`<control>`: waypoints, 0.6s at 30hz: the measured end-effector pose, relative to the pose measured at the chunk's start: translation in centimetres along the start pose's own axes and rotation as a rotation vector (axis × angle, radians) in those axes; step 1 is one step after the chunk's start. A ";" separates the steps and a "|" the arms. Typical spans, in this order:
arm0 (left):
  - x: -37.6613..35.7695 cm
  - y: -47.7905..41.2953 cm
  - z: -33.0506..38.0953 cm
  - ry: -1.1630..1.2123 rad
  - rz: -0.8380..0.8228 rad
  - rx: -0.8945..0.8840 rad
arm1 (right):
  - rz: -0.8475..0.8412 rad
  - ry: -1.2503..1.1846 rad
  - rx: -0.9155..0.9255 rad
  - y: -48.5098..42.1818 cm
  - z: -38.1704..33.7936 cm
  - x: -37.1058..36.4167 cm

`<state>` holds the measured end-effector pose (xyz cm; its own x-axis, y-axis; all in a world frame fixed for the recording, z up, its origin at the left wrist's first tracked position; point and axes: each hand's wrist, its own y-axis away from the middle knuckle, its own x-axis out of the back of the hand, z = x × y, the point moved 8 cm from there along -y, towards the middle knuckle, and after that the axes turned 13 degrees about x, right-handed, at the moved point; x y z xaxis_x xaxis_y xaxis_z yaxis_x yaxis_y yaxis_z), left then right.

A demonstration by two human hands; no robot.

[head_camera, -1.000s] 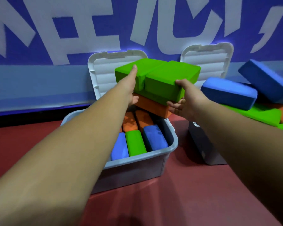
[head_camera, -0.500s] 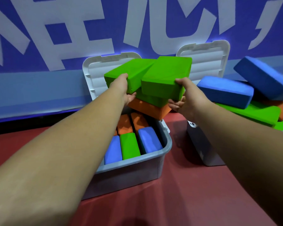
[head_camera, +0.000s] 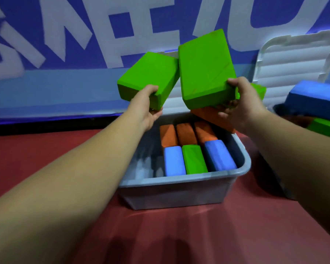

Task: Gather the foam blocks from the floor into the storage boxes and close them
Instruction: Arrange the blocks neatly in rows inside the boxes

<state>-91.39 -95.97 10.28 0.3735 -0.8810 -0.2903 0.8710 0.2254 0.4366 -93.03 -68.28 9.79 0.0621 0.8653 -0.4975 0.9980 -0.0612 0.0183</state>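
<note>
Right now your left hand (head_camera: 147, 105) grips the near corner of the first green block (head_camera: 147, 77) at the centre of the frame, thumb on top and fingers curled underneath. Your right hand (head_camera: 240, 105) clamps the second green block (head_camera: 204, 69) just right of centre. Its thumb lies over the near edge, and its fingers curl below against an orange block (head_camera: 208, 116) pressed under the green one.

Both green blocks tilt up toward the wall, appear to meet along one edge, and hang above the open storage box (head_camera: 179, 185) at lower centre. Inside it, three orange blocks (head_camera: 186, 134) fill the far row. A blue block (head_camera: 173, 161), a green block (head_camera: 193, 159) and another blue block (head_camera: 218, 155) fill the near row.

The box rests on the red floor (head_camera: 160, 235). At the upper right a white lid (head_camera: 293, 60) stands open, with a large blue block (head_camera: 312, 96) below it.
</note>
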 end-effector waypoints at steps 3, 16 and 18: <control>5.0 0.0 -1.1 -0.032 0.057 0.037 | -0.012 0.024 0.004 0.6 2.5 -3.1; 17.2 2.0 3.9 -0.486 0.518 -0.222 | 0.051 0.320 0.049 1.9 8.0 -7.3; 17.1 1.9 3.6 -0.597 0.511 -0.228 | 0.075 0.343 0.071 1.9 8.4 -7.2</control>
<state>-84.48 -112.12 9.26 0.5653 -0.7049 0.4283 0.7067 0.6817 0.1893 -91.71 -78.80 6.12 0.1481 0.9730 -0.1769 0.9877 -0.1545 -0.0229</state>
